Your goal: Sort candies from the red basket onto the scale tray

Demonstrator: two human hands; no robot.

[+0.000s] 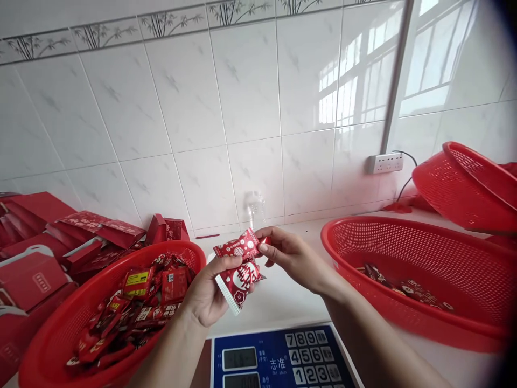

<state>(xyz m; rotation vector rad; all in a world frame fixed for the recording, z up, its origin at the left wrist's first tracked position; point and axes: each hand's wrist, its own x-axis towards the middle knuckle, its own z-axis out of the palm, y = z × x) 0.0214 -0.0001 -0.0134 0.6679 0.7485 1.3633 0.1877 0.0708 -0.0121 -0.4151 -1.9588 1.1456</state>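
Note:
My left hand (pixel 208 293) is closed round a red and white candy packet (pixel 238 283), held upright above the scale. My right hand (pixel 288 253) pinches the end of a second red candy packet (pixel 238 247), which lies just over the first and touches it. Both hands meet over the white counter, between two red baskets. The left red basket (pixel 56 334) is heaped with several red wrapped candies (pixel 141 302). The right red basket (pixel 444 253) holds only a few candies (pixel 407 288) on its floor.
A blue electronic scale (pixel 278 358) with a keypad lies at the bottom middle. Flat red gift boxes (pixel 44 242) are stacked at the left. A third red basket (pixel 468 183) leans tilted at the right. A white power strip (pixel 385 162) hangs on the tiled wall.

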